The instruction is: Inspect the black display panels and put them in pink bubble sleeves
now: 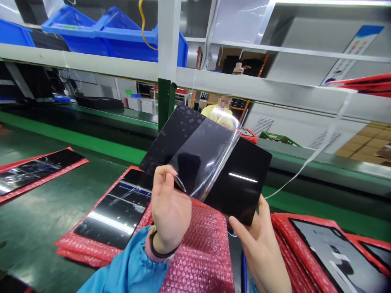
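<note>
A dark, glossy screen panel (pixel 244 179) is held up at a tilt in front of me. My right hand (pixel 259 240) grips its lower right edge, thumb in front. A clear protective film (pixel 210 158) is partly lifted off the panel, curling back from its middle. My left hand (pixel 171 203) pinches the film's lower left corner between thumb and fingers. Bubbles dot the panel's upper left part. Beneath my hands lies a pink bubble-wrap bag (pixel 201 252). To the left, another film-covered panel (pixel 113 215) rests on red bubble wrap.
More panels (pixel 39 167) on red wrap lie at far left. At right is a stack of red bubble-wrap bags with a grey panel (pixel 339 252) on top. Blue bins (pixel 106 32) sit on the shelf above. A white post (pixel 169 40) stands ahead; a person (pixel 220 114) is beyond.
</note>
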A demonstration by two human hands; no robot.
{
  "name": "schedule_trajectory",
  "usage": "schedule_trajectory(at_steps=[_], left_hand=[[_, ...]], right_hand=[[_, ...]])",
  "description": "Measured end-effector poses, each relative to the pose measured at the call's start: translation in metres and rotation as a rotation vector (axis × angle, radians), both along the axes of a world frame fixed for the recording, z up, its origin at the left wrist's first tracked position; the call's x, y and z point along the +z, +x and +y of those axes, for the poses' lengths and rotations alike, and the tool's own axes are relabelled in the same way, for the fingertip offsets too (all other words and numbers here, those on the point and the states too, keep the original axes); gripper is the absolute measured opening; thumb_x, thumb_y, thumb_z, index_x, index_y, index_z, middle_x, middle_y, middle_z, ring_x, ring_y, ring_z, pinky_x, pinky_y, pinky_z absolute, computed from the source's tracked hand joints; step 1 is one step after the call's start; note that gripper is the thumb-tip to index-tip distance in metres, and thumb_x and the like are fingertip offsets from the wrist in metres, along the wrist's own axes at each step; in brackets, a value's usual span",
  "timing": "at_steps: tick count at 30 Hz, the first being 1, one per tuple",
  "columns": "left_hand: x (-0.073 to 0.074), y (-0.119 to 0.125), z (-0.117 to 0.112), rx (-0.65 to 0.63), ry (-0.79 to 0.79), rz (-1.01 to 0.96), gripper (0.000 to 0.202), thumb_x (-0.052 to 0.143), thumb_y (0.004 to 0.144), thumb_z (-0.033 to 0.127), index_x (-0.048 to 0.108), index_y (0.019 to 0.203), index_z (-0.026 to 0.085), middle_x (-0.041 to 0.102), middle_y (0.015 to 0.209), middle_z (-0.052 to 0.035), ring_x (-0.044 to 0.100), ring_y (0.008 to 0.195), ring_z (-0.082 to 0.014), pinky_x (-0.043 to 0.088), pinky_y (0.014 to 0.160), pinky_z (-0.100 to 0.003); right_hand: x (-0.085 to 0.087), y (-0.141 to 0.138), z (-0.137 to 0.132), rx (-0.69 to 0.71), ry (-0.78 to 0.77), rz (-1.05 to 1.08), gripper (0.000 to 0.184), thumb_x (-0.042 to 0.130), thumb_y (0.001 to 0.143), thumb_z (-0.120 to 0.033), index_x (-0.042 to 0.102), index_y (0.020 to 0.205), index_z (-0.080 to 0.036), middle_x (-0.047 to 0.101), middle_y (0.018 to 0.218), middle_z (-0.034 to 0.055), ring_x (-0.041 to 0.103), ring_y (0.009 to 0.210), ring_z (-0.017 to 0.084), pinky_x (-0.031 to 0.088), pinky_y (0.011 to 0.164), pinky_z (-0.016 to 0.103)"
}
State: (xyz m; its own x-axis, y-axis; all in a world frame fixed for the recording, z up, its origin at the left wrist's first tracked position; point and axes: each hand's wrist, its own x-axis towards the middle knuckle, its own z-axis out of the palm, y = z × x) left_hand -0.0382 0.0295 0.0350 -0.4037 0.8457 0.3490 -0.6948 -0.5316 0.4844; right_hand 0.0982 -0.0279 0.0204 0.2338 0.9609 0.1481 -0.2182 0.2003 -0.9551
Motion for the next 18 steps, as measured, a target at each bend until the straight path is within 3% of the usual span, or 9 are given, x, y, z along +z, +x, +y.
schedule_trajectory(at_steps=[3, 6, 13, 18], left_hand=[[0.007, -0.012, 0.012, -0.101, 0.003, -0.061, 0.007, 0.055, 0.09, 0.027, 0.06, 0.085, 0.024, 0.061, 0.091, 0.0009, 0.061, 0.09, -0.0155, 0.048, 0.079, -0.027], [0.011, -0.021, 0.025, -0.126, -0.029, -0.098, 0.006, 0.057, 0.086, 0.023, 0.062, 0.083, 0.022, 0.065, 0.088, 0.0021, 0.062, 0.086, -0.0134, 0.049, 0.079, -0.026], [0.008, -0.03, 0.048, 0.086, -0.081, -0.06, 0.001, 0.066, 0.074, 0.02, 0.066, 0.073, 0.018, 0.064, 0.075, 0.0046, 0.06, 0.075, -0.01, 0.046, 0.075, -0.02], [0.007, -0.035, 0.055, 0.22, -0.122, 0.036, 0.003, 0.062, 0.069, 0.02, 0.064, 0.068, 0.018, 0.061, 0.072, 0.0035, 0.057, 0.075, -0.0121, 0.045, 0.079, -0.023]], right_hand=[[-0.001, 0.0, -0.008, 0.093, -0.02, 0.012, 0.085, 0.069, 0.083, -0.034, 0.014, 0.148, -0.041, 0.055, 0.14, 0.0026, 0.052, 0.128, 0.022, 0.042, 0.108, 0.042], [-0.002, 0.0, -0.017, 0.175, -0.045, 0.057, 0.073, 0.061, 0.089, -0.034, 0.018, 0.148, -0.041, 0.055, 0.14, 0.0017, 0.052, 0.127, 0.02, 0.045, 0.105, 0.039], [-0.004, 0.003, -0.014, 0.379, 0.028, -0.119, 0.042, 0.057, 0.092, -0.033, 0.051, 0.132, -0.041, 0.065, 0.127, 0.0, 0.06, 0.115, 0.018, 0.042, 0.105, 0.034], [0.002, 0.002, -0.012, 0.305, 0.016, -0.262, 0.02, 0.063, 0.086, -0.042, 0.074, 0.096, -0.028, 0.072, 0.084, 0.0, 0.063, 0.081, 0.016, 0.049, 0.082, 0.025]])
